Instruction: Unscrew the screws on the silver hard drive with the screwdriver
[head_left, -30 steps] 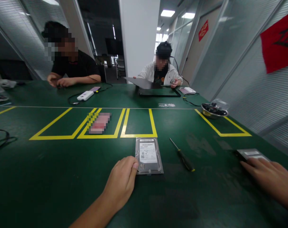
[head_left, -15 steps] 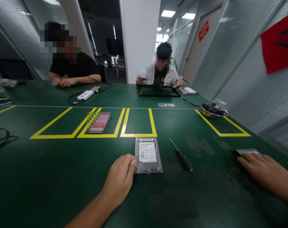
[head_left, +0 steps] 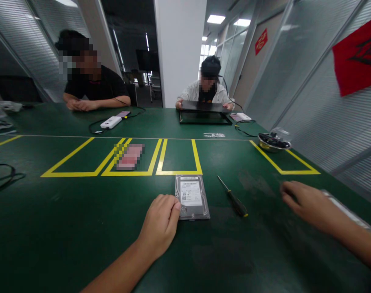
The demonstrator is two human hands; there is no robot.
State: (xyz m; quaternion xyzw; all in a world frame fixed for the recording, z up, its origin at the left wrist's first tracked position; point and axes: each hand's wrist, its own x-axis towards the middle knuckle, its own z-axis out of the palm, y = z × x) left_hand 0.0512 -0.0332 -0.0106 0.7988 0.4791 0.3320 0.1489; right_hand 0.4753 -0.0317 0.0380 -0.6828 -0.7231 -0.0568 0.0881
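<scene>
A silver hard drive [head_left: 194, 203] with a white label lies flat on the green table. At its lower left edge, my left hand [head_left: 163, 213] is closed, fingers curled and thumb against the drive's side; the fingertips are hidden. To the right of the drive lies a screwdriver [head_left: 237, 203] with a black and yellow handle, tip pointing away from me. My right hand [head_left: 301, 199] is over the table farther right, fingers loosely bent, thumb apart, with nothing visible in it. Behind its wrist is a flat silver-white object [head_left: 347, 209], partly covered by the forearm.
Yellow tape outlines [head_left: 179, 173] mark the table, one holding a blurred pinkish object [head_left: 130, 156]. A metal bowl [head_left: 273, 144] of dark items stands at the far right. Across the table, one person [head_left: 93, 87] sits and another [head_left: 208, 85] holds a dark panel [head_left: 203, 106] over a black frame [head_left: 205, 119].
My right hand has come off the flat silver object and moved left. My left hand has shifted slightly right over the drive's edge. The person opposite has raised a dark panel above the frame.
</scene>
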